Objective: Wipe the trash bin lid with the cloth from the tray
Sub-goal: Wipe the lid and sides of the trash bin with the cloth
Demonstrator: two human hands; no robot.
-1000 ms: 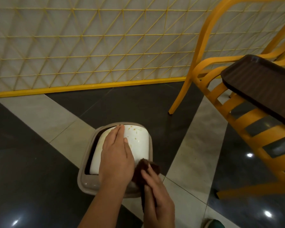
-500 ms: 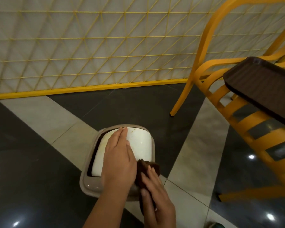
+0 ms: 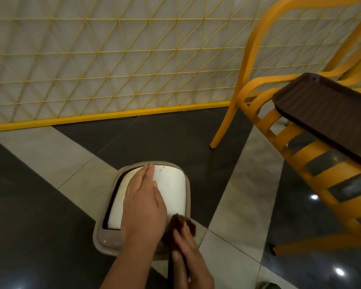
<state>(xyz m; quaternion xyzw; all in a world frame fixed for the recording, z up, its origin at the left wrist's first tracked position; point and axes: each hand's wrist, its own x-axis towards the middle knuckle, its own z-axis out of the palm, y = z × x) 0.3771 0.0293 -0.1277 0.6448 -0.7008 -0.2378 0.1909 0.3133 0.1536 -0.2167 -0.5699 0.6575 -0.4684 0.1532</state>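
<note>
A small trash bin stands on the floor below me, its white swing lid (image 3: pixel 171 188) set in a beige rim (image 3: pixel 104 238). My left hand (image 3: pixel 143 207) lies flat on the lid, fingers together and stretched toward its far edge. A dark brown cloth (image 3: pixel 178 224) is bunched at the lid's near right corner, and my right hand (image 3: pixel 188 259) presses it there with its fingers on top. A few small orange specks show near the lid's far edge. The dark brown tray (image 3: pixel 329 113) rests on the chair seat at the right.
A yellow slatted chair (image 3: pixel 300 155) stands to the right, one leg (image 3: pixel 223 126) close behind the bin. A pale wall with a yellow lattice and yellow base strip (image 3: pixel 113 115) runs along the back. The floor is glossy dark and grey tile.
The orange specks near the lid's far edge have mostly gone. My right hand stays pressed on the cloth at the lid's near right corner, and my left hand keeps resting on the lid.
</note>
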